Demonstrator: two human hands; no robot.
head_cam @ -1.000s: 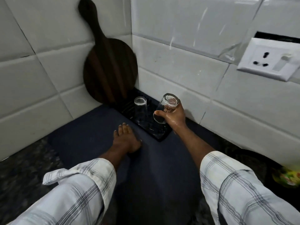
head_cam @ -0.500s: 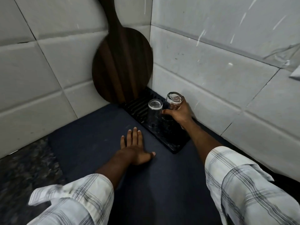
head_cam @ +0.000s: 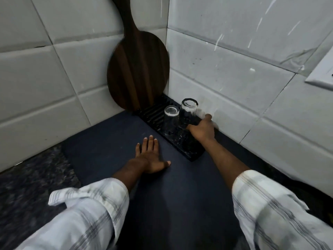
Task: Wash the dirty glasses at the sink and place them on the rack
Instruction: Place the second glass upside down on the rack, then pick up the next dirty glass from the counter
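Observation:
Two clear glasses stand upside down, side by side, on a black ribbed drying rack (head_cam: 190, 150) in the tiled corner. The shorter glass (head_cam: 170, 118) is on the left and stands free. The taller glass (head_cam: 188, 112) is on the right, nearer the wall. My right hand (head_cam: 202, 130) grips its lower part, thumb on the near side and fingers curled round the far side. My left hand (head_cam: 149, 156) lies flat, fingers spread, on the dark blue mat (head_cam: 108, 141) just left of the rack.
A round dark wooden cutting board (head_cam: 138, 69) leans upright in the corner, at the rack's far end. White tiled walls close in on the left and right. A white wall socket (head_cam: 322, 74) shows at the right edge. Speckled granite counter (head_cam: 27, 177) lies left of the mat.
My right hand brought the tilted glass down and stood it upside down on the rack beside the shorter one. My left hand's fingers went from curled to flat on the mat.

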